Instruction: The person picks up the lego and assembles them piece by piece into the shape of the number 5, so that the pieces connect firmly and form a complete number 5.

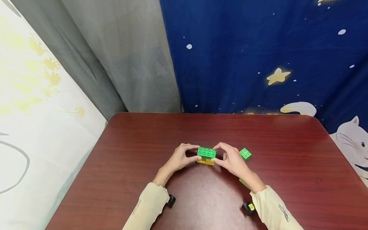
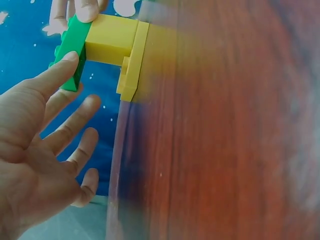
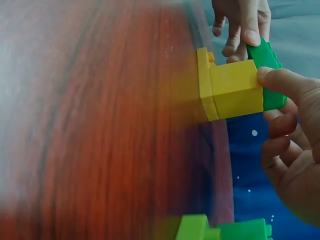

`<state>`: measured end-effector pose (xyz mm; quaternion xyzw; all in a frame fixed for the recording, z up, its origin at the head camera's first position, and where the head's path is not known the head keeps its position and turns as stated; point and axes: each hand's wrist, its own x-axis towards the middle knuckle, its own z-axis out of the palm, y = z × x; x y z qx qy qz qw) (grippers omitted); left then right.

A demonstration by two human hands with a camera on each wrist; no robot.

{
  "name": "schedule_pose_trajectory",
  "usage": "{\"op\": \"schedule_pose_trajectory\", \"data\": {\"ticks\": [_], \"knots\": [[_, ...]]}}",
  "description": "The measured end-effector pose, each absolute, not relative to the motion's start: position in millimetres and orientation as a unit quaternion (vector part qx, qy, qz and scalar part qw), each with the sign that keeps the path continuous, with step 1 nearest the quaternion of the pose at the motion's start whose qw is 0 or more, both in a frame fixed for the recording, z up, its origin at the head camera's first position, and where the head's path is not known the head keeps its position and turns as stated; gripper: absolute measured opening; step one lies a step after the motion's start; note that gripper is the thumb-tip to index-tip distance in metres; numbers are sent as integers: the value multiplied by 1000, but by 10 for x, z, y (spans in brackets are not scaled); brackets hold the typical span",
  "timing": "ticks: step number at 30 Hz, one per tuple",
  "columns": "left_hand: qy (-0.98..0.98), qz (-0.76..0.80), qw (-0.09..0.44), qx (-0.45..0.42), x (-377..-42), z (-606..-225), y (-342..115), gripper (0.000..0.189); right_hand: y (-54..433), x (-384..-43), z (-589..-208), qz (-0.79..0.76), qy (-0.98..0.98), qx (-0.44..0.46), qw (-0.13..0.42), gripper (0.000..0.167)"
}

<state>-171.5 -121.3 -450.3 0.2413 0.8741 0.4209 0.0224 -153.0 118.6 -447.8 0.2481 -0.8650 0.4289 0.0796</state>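
A long green building brick (image 1: 206, 152) lies flat, studs up, over a yellow block (image 2: 110, 39) that stands on a thin yellow base piece (image 1: 205, 162) on the table. My left hand (image 1: 179, 157) pinches the brick's left end between thumb and index finger; its other fingers are spread in the left wrist view. At the opposite end, my right hand (image 1: 232, 161) pinches the brick the same way, with its thumb (image 3: 285, 79) near the seam with the yellow block. In the head view the green brick mostly covers the yellow block.
A small square green brick (image 1: 245, 153) lies on the brown table (image 1: 138, 134), right of the right hand. A light green piece (image 1: 243, 182) is partly hidden by the right forearm. Black camera mounts (image 1: 248, 208) sit at both wrists. Curtains (image 1: 230, 64) hang behind the far edge.
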Motion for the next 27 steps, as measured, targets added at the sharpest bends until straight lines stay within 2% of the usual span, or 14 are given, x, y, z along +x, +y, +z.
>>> {"op": "schedule_pose_trajectory", "data": {"ticks": [6,14,19,27], "knots": [[874,408,29,262,-1672,-4474,-1058,43,1350,-1416,-4448,406,-878,240,80,33],[881,407,27,238,-1625,-4472,-943,42,1416,-1368,-4415,394,-886,226,89,35],[886,394,23,241,-1629,-4461,-920,41,1539,-1331,-4296,376,-893,233,78,42],[888,392,27,237,-1600,-4441,-877,41,1951,-1291,-4243,336,-911,165,172,28]]}}
